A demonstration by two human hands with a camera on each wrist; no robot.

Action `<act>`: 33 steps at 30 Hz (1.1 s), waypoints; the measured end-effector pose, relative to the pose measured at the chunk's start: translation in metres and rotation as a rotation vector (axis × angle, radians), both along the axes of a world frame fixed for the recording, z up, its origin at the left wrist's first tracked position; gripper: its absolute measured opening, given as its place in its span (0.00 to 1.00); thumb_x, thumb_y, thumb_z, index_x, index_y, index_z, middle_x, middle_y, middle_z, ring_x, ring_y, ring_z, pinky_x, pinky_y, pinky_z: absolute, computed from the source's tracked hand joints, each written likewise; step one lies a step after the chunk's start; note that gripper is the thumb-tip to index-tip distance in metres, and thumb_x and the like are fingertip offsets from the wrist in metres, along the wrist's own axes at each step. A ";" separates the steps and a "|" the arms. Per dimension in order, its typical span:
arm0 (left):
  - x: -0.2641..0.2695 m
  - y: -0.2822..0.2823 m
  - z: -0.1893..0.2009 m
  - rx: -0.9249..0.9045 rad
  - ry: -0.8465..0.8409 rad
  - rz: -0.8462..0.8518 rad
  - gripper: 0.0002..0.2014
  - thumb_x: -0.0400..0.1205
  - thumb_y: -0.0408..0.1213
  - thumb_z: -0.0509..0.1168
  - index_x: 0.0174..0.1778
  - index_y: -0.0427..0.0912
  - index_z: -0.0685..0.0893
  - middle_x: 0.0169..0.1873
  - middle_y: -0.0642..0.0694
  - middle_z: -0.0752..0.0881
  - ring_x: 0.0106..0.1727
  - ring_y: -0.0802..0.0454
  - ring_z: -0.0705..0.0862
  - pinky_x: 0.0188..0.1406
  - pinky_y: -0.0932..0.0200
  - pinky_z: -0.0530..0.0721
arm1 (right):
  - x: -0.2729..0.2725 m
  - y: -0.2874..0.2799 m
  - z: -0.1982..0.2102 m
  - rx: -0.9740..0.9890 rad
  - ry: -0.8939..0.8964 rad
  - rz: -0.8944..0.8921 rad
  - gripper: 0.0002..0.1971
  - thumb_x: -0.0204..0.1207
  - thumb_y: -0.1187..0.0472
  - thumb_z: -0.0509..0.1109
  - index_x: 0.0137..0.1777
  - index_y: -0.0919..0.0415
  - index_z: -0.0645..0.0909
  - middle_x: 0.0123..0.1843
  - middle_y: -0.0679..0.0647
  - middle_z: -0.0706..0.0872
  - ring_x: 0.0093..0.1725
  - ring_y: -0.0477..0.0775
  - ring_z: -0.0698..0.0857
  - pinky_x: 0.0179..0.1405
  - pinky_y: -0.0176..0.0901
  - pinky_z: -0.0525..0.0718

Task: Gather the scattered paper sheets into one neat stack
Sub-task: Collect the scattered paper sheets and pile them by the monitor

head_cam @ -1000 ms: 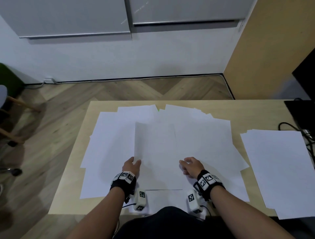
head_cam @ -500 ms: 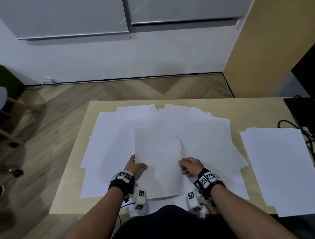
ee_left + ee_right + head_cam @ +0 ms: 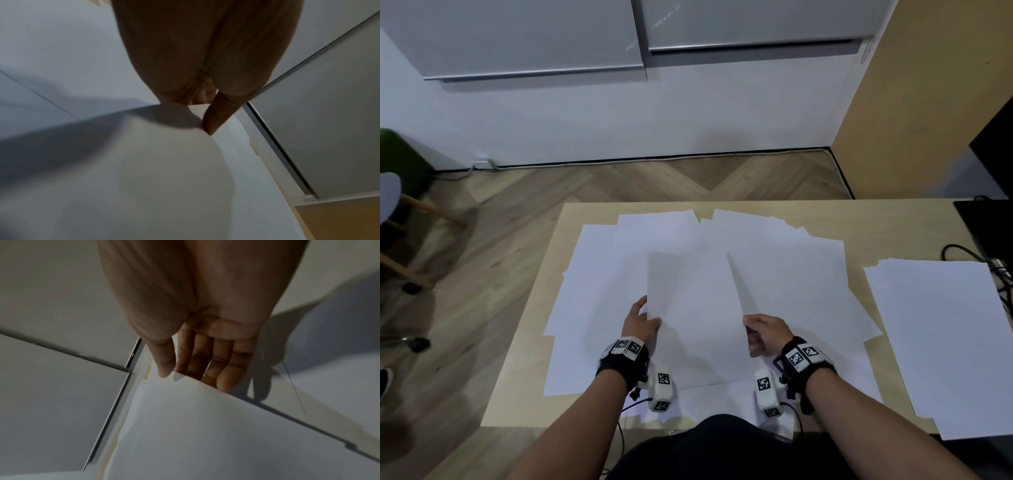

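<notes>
While raised off the scattered sheets (image 3: 599, 274), one sheet (image 3: 695, 308), left hand (image 3: 640, 323) and right hand (image 3: 765, 330) fingers pinched on its edges.

No legible txt anywhere.

White paper sheets (image 3: 774, 274) on a pale wooden table (image 3: 524, 359); black wristbands (image 3: 619, 363) with black-and-white checkered tags.
</notes>
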State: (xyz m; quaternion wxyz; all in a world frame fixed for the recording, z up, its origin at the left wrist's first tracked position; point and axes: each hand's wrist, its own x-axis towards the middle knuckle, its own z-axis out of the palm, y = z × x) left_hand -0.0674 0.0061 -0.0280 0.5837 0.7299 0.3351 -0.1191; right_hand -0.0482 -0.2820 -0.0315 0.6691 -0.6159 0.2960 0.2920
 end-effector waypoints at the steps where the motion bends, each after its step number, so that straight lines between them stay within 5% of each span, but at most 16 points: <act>1: 0.001 0.002 0.000 -0.001 -0.002 -0.010 0.31 0.79 0.20 0.64 0.77 0.49 0.70 0.49 0.45 0.88 0.44 0.50 0.87 0.35 0.65 0.80 | 0.000 0.000 -0.001 -0.005 0.001 0.003 0.06 0.79 0.64 0.72 0.52 0.68 0.84 0.25 0.55 0.72 0.23 0.52 0.65 0.27 0.41 0.66; 6: 0.004 0.004 -0.012 -0.066 0.032 -0.054 0.40 0.74 0.21 0.69 0.81 0.48 0.67 0.54 0.41 0.90 0.55 0.42 0.88 0.59 0.48 0.85 | 0.002 -0.003 0.000 -0.173 -0.111 0.168 0.07 0.77 0.57 0.75 0.49 0.60 0.88 0.32 0.56 0.79 0.27 0.54 0.76 0.27 0.39 0.78; 9: 0.005 0.003 -0.020 -0.105 0.070 0.023 0.37 0.74 0.36 0.75 0.80 0.50 0.70 0.62 0.39 0.87 0.61 0.40 0.86 0.69 0.41 0.80 | 0.004 -0.007 -0.003 -0.228 -0.162 0.187 0.05 0.76 0.58 0.76 0.49 0.57 0.87 0.35 0.53 0.85 0.33 0.51 0.82 0.28 0.32 0.79; 15: -0.004 0.000 -0.030 -0.025 0.180 0.070 0.21 0.81 0.50 0.70 0.67 0.46 0.81 0.60 0.39 0.86 0.54 0.40 0.87 0.59 0.45 0.86 | -0.002 -0.015 -0.009 -0.201 -0.126 0.145 0.08 0.72 0.69 0.78 0.48 0.57 0.88 0.41 0.51 0.91 0.43 0.51 0.88 0.37 0.31 0.84; 17: -0.007 0.000 -0.034 -0.006 0.190 0.064 0.19 0.78 0.49 0.72 0.62 0.46 0.84 0.54 0.42 0.89 0.52 0.41 0.88 0.60 0.45 0.86 | -0.005 -0.016 -0.012 -0.165 -0.117 0.160 0.18 0.68 0.77 0.75 0.58 0.65 0.88 0.39 0.53 0.92 0.41 0.53 0.90 0.44 0.40 0.87; 19: -0.008 -0.003 -0.035 -0.006 0.190 0.052 0.18 0.74 0.46 0.74 0.59 0.46 0.86 0.51 0.44 0.90 0.50 0.43 0.89 0.59 0.44 0.87 | -0.010 -0.014 -0.007 -0.167 -0.106 0.142 0.22 0.67 0.84 0.70 0.60 0.69 0.86 0.30 0.50 0.89 0.31 0.49 0.86 0.34 0.36 0.85; 22: -0.006 -0.008 -0.030 -0.024 0.179 0.004 0.14 0.75 0.37 0.75 0.56 0.47 0.85 0.51 0.42 0.91 0.50 0.43 0.90 0.58 0.45 0.88 | -0.015 -0.010 0.004 -0.111 -0.093 0.038 0.08 0.73 0.79 0.71 0.48 0.69 0.86 0.34 0.57 0.88 0.33 0.54 0.85 0.26 0.35 0.84; 25: -0.005 -0.009 -0.025 -0.050 0.152 -0.029 0.18 0.75 0.31 0.75 0.60 0.47 0.83 0.49 0.44 0.91 0.49 0.44 0.91 0.60 0.44 0.87 | -0.013 -0.010 0.001 -0.164 -0.102 0.077 0.08 0.74 0.64 0.76 0.52 0.63 0.87 0.45 0.57 0.92 0.47 0.60 0.90 0.49 0.50 0.90; 27: -0.005 -0.009 -0.025 -0.079 0.112 -0.020 0.22 0.74 0.26 0.73 0.63 0.47 0.82 0.46 0.46 0.92 0.48 0.45 0.91 0.59 0.44 0.87 | -0.013 -0.012 -0.001 -0.180 -0.103 0.116 0.11 0.71 0.63 0.77 0.53 0.59 0.88 0.48 0.56 0.93 0.51 0.61 0.91 0.60 0.58 0.87; 33: -0.007 -0.019 -0.018 -0.077 0.113 -0.161 0.34 0.74 0.25 0.68 0.77 0.48 0.71 0.58 0.44 0.88 0.57 0.42 0.87 0.64 0.42 0.83 | -0.018 -0.003 0.000 -0.171 -0.100 0.015 0.06 0.71 0.71 0.72 0.44 0.64 0.88 0.42 0.58 0.90 0.42 0.59 0.87 0.50 0.51 0.85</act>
